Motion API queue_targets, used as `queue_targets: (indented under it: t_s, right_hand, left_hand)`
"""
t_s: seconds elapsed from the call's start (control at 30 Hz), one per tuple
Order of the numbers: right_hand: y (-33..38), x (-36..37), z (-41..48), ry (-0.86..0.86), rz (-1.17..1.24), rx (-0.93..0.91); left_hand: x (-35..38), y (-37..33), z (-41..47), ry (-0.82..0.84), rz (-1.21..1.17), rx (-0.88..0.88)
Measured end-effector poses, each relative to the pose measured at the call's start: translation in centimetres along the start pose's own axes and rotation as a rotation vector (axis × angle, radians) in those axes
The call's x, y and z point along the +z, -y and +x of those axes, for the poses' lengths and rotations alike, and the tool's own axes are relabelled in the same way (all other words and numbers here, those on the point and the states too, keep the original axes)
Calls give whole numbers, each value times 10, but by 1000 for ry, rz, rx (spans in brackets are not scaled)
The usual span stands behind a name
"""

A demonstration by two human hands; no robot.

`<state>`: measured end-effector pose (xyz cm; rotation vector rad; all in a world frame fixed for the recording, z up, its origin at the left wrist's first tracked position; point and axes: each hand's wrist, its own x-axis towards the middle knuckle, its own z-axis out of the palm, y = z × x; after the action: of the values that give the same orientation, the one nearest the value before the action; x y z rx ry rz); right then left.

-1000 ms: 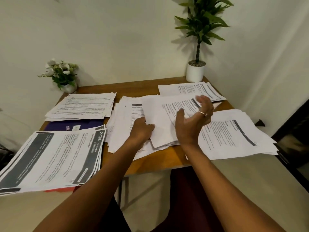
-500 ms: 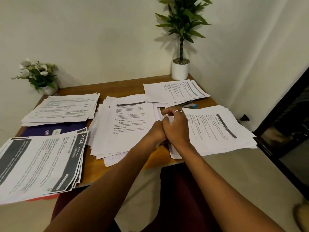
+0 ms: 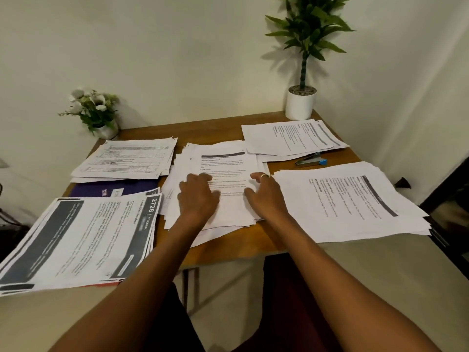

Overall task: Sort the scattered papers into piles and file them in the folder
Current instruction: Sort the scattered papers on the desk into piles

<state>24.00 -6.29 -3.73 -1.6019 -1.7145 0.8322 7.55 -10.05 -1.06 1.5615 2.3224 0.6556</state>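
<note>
Five paper piles lie on the wooden table (image 3: 253, 240). My left hand (image 3: 198, 199) and my right hand (image 3: 265, 196) both rest on the loose middle pile (image 3: 223, 163), fingers spread over its top sheet, a little apart from each other. A pile with dark bands marked 2726 (image 3: 83, 240) lies front left and overhangs the table edge. Another pile (image 3: 132, 158) sits at the back left, partly covering a purple folder (image 3: 101, 190). More piles lie at the right (image 3: 350, 199) and back right (image 3: 291, 138).
A stapler (image 3: 311, 160) lies between the two right piles. A white-potted plant (image 3: 300, 102) stands in the back right corner, a small flower pot (image 3: 99, 115) in the back left. A red edge (image 3: 101, 284) shows under the front-left pile.
A second ago my hands handled a sheet over the middle pile, then met at its right edge. Now they lie apart on the middle pile, and the stapler is uncovered.
</note>
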Motion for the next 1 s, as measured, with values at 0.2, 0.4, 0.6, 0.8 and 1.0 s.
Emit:
queue_targets:
  t_s: [0.2, 0.4, 0.6, 0.8, 1.0]
  right_hand:
    - [11, 14, 8, 18, 60, 66]
    - [18, 10, 13, -64, 129, 133]
    - [17, -2, 13, -24, 174, 149]
    - [20, -10, 12, 11, 280, 199]
    - [30, -17, 11, 37, 424, 315]
  left_hand:
    - [11, 35, -3, 30, 109, -57]
    - [5, 28, -1, 46, -67, -122]
    - [-10, 28, 3, -33, -343, -122]
    - [-31, 27, 11, -14, -671, -271]
    - [-50, 34, 13, 67, -859, -297]
